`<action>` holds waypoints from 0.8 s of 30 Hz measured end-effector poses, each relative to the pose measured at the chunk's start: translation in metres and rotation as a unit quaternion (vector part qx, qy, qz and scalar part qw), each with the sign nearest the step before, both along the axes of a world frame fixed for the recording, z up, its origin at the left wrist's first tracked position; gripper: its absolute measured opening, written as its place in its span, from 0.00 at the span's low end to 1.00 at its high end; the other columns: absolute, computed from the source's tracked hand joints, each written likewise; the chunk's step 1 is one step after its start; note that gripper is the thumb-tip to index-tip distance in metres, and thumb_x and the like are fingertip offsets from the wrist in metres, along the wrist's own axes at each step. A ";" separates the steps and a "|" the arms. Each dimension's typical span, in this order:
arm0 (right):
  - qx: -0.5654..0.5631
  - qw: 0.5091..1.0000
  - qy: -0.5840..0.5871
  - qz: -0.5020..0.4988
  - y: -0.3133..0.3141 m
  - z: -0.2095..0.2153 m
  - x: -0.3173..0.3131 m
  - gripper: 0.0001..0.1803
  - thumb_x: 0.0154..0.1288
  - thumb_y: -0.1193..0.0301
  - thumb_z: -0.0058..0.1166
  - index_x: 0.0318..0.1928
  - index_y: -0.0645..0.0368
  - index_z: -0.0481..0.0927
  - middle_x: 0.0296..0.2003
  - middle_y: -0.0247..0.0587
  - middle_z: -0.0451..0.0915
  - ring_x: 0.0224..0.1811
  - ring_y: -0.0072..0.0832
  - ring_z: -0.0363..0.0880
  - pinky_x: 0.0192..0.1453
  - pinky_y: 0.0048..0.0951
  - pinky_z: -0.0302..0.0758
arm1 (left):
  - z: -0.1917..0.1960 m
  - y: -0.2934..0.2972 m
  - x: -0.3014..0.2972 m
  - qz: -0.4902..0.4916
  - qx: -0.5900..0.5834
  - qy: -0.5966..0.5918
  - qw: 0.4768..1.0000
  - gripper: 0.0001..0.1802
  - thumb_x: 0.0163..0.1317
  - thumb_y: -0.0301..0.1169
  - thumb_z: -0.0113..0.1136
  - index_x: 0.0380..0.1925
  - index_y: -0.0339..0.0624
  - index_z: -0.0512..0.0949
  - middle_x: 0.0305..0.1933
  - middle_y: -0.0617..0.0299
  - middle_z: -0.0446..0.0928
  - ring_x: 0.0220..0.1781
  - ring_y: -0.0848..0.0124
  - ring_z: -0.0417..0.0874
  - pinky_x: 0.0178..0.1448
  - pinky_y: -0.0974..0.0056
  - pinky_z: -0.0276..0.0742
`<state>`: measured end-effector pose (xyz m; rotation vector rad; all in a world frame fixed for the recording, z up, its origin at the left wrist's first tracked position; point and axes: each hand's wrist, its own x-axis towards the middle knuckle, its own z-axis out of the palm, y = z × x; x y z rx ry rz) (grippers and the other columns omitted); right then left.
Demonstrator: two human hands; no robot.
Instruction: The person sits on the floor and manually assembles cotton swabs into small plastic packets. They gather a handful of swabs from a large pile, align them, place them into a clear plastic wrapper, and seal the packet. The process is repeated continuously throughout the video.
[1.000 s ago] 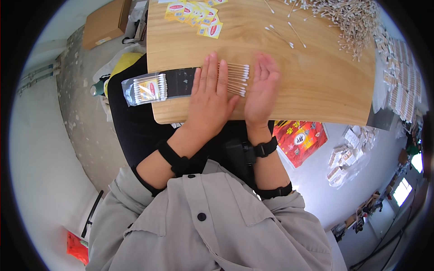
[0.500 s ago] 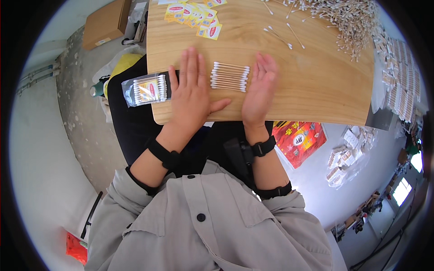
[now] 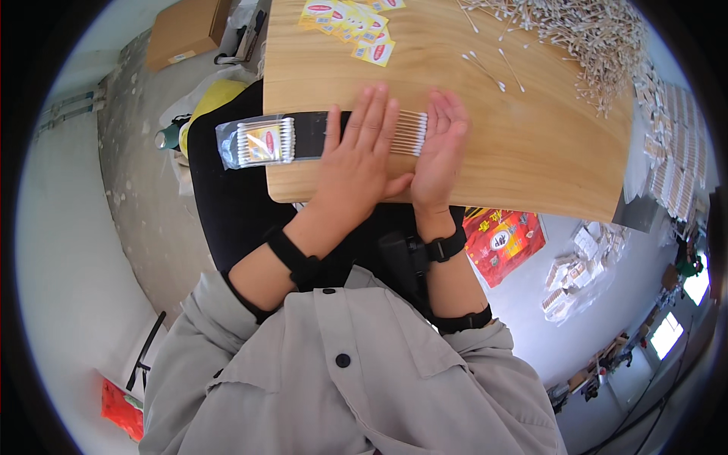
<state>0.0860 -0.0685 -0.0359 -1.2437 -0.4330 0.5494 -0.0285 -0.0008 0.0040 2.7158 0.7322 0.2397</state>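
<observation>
A row of cotton swabs (image 3: 410,133) lies side by side near the table's front edge. My left hand (image 3: 355,159) is laid flat, fingers stretched out, over a flat black strip (image 3: 309,135) and covers the row's left part. On its edge at the row's right ends stands my right hand (image 3: 440,159), fingers extended and a little bent, with nothing seen in it. To the left, a clear bag of swabs (image 3: 264,142) with a yellow-and-white card inside lies at the strip's outer end, partly past the table's left edge. The strip's inner end is hidden under my left hand.
Yellow-and-white cards (image 3: 373,51) are scattered toward the back. A large heap of loose swabs (image 3: 591,42) fills the far right of the wooden table (image 3: 523,167), with several strays (image 3: 485,72) beside it. Rows of swab bundles (image 3: 679,144) stand beyond the right edge.
My left hand has slid right, over the swabs' left ends, and more of the black strip now shows behind it. The bagged swabs have shifted slightly right. My right hand stays at the row's right end.
</observation>
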 end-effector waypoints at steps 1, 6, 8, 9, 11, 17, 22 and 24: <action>-0.010 1.000 -0.011 0.004 0.002 0.002 -0.003 0.32 0.81 0.52 0.28 0.69 0.68 0.56 0.67 0.52 0.61 0.73 0.40 0.58 0.80 0.41 0.50 | -0.003 -0.003 -0.002 -0.004 -0.009 0.008 1.000 0.60 0.45 0.59 0.69 0.72 0.34 0.56 0.79 0.49 0.51 0.82 0.58 0.48 0.79 0.42 0.43; -0.089 0.984 -0.149 0.027 0.008 0.009 -0.019 0.28 0.79 0.59 0.32 0.67 0.68 0.61 0.64 0.51 0.65 0.68 0.39 0.63 0.74 0.38 0.56 | -0.007 -0.002 -0.014 0.004 0.004 0.026 1.000 0.58 0.47 0.59 0.65 0.72 0.34 0.57 0.79 0.51 0.51 0.81 0.60 0.49 0.80 0.45 0.41; -0.101 0.976 -0.194 0.025 0.016 0.008 -0.031 0.26 0.78 0.61 0.35 0.66 0.68 0.62 0.62 0.51 0.66 0.66 0.39 0.64 0.71 0.37 0.59 | -0.005 0.001 -0.021 0.012 0.007 0.032 0.999 0.54 0.51 0.54 0.63 0.72 0.34 0.56 0.79 0.50 0.52 0.81 0.59 0.51 0.79 0.44 0.41; -0.086 0.981 -0.173 0.014 0.023 0.008 -0.039 0.26 0.78 0.61 0.35 0.66 0.68 0.63 0.61 0.51 0.67 0.65 0.39 0.65 0.71 0.37 0.59 | -0.004 0.003 -0.025 0.016 0.009 0.034 0.999 0.51 0.54 0.51 0.62 0.72 0.33 0.56 0.79 0.49 0.52 0.81 0.59 0.51 0.79 0.43 0.42; -0.080 0.981 -0.175 0.017 0.030 0.010 -0.047 0.25 0.78 0.62 0.35 0.65 0.67 0.65 0.60 0.50 0.68 0.65 0.39 0.65 0.70 0.37 0.59 | -0.005 0.007 -0.034 0.031 0.031 0.045 0.998 0.50 0.55 0.49 0.61 0.72 0.34 0.56 0.79 0.50 0.52 0.81 0.59 0.52 0.79 0.44 0.42; -0.056 0.996 -0.064 0.003 0.039 0.018 -0.051 0.23 0.77 0.65 0.37 0.63 0.67 0.67 0.59 0.53 0.69 0.65 0.42 0.65 0.70 0.39 0.60 | -0.001 0.014 -0.050 0.042 0.038 0.097 0.994 0.60 0.49 0.65 0.61 0.73 0.34 0.55 0.80 0.50 0.48 0.82 0.60 0.46 0.80 0.45 0.37; -0.260 0.913 -0.315 -0.019 0.028 0.032 -0.026 0.22 0.71 0.73 0.45 0.62 0.68 0.67 0.56 0.56 0.69 0.66 0.48 0.63 0.70 0.43 0.60 | 0.003 0.016 -0.057 0.051 0.002 0.075 0.996 0.62 0.48 0.66 0.61 0.73 0.33 0.54 0.80 0.50 0.48 0.82 0.60 0.46 0.80 0.46 0.40; -0.285 0.851 -0.440 -0.020 0.036 0.026 -0.023 0.24 0.66 0.77 0.48 0.62 0.67 0.68 0.55 0.55 0.68 0.66 0.51 0.62 0.72 0.46 0.60 | 0.001 0.016 -0.055 0.049 0.000 0.059 0.997 0.63 0.47 0.66 0.62 0.73 0.33 0.54 0.80 0.50 0.48 0.82 0.60 0.47 0.80 0.46 0.41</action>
